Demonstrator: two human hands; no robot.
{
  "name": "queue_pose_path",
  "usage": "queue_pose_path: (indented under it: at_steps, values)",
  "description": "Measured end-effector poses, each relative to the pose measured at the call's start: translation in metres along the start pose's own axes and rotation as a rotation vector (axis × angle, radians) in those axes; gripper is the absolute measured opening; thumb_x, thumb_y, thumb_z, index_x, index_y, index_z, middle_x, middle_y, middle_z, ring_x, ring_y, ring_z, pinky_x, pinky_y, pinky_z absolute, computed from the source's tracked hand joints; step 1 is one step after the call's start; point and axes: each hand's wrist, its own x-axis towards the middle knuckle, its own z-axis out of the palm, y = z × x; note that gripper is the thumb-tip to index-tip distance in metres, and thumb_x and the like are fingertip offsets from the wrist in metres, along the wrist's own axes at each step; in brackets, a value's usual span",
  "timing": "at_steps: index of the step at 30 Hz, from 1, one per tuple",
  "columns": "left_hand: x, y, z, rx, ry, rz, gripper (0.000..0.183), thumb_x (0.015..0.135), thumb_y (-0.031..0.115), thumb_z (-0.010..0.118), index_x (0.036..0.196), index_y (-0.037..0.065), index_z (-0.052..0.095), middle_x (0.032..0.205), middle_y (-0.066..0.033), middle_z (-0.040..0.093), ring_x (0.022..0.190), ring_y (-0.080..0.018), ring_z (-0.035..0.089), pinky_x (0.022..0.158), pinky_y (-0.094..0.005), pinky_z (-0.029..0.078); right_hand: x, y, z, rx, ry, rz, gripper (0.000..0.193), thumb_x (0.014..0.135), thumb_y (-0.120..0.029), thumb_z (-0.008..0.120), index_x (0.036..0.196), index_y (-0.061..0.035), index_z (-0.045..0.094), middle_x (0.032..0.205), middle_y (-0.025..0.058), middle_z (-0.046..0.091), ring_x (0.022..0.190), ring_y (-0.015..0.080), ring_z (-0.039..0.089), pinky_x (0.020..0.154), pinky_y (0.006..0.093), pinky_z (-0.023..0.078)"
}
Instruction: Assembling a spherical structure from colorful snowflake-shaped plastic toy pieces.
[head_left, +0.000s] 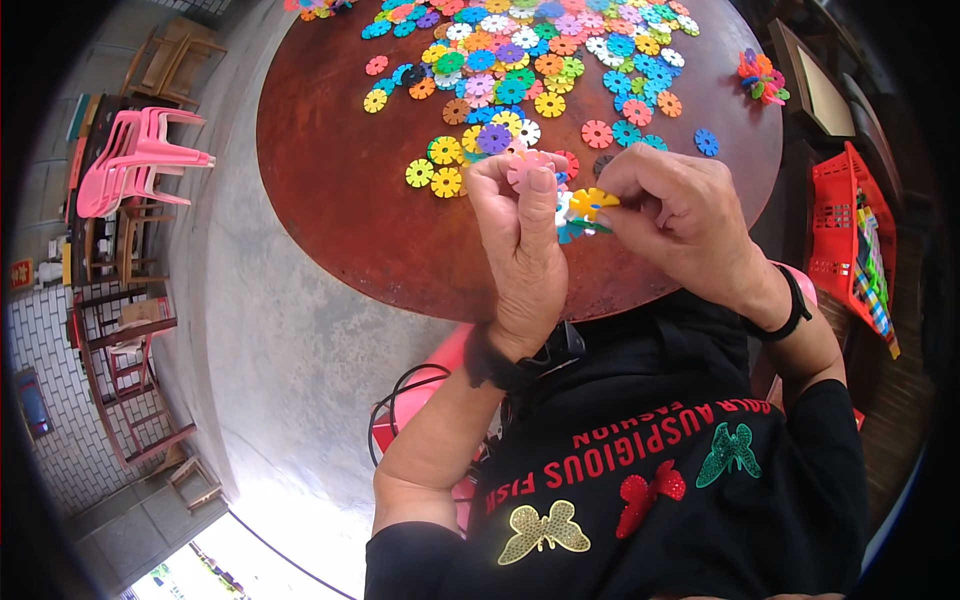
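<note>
Over the near edge of a round dark-red table (pixel 370 240), my left hand (pixel 525 230) is closed on a small cluster of joined snowflake discs. A pink disc (pixel 527 172) shows under its thumb, with white and blue pieces further right. My right hand (pixel 680 215) pinches a yellow snowflake disc (pixel 593 203) between thumb and fingers, right against the cluster. Whether the yellow disc is slotted in, I cannot tell. Loose discs in many colours lie just beyond my hands, among them a purple disc (pixel 494 138) and a yellow disc (pixel 446 182).
A finished-looking ball of joined discs (pixel 762 77) sits at the table's right edge. To the right stands a red plastic basket (pixel 838 225) with colourful items inside. Pink plastic chairs (pixel 140 160) stand off to the left on the grey floor (pixel 270 270).
</note>
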Motion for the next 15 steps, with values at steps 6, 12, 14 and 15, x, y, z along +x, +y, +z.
queue_pose_path:
  at_steps: [6,12,14,15]
  values:
    - [-0.0027,0.0052,0.0041,0.246,0.047,0.095,0.036,0.099,0.035,0.042,0.112,0.002,0.043,0.099,-0.0086,0.054,0.093,-0.0140,0.051,0.086,-0.0294,0.042,-0.0033,-0.0004,0.0039,-0.006,-0.008,0.001,0.014,0.073,-0.001,0.070,0.082,-0.0015,0.058,0.069,0.0061,0.055,0.054,0.0168,0.052,0.049,0.0272,0.038]
    - [-0.0072,0.0051,0.0069,0.265,0.065,0.099,0.038,0.099,0.037,0.040,0.112,0.002,0.044,0.100,-0.0083,0.052,0.090,-0.0135,0.050,0.081,-0.0280,0.043,-0.0035,-0.0037,0.0028,-0.061,-0.009,-0.049,0.016,0.073,-0.003,0.066,0.083,-0.0035,0.054,0.068,0.0098,0.055,0.062,0.0280,0.058,0.052,0.0350,0.046]
    - [-0.0099,0.0071,0.0060,0.186,0.019,0.055,0.039,0.099,0.033,0.041,0.118,-0.001,0.041,0.107,-0.0085,0.046,0.095,-0.0134,0.044,0.086,-0.0291,0.039,-0.0040,-0.0016,0.0055,-0.054,0.005,-0.072,0.015,0.073,-0.002,0.066,0.083,-0.0033,0.054,0.068,0.0100,0.055,0.062,0.0286,0.058,0.053,0.0354,0.046]
    - [-0.0101,0.0059,0.0073,0.182,0.018,0.056,0.039,0.099,0.033,0.041,0.118,-0.001,0.041,0.107,-0.0085,0.046,0.095,-0.0134,0.044,0.086,-0.0291,0.039,-0.0039,-0.0002,0.0067,-0.050,0.019,-0.097,0.015,0.074,-0.002,0.065,0.083,-0.0032,0.054,0.068,0.0103,0.054,0.062,0.0292,0.058,0.053,0.0359,0.046]
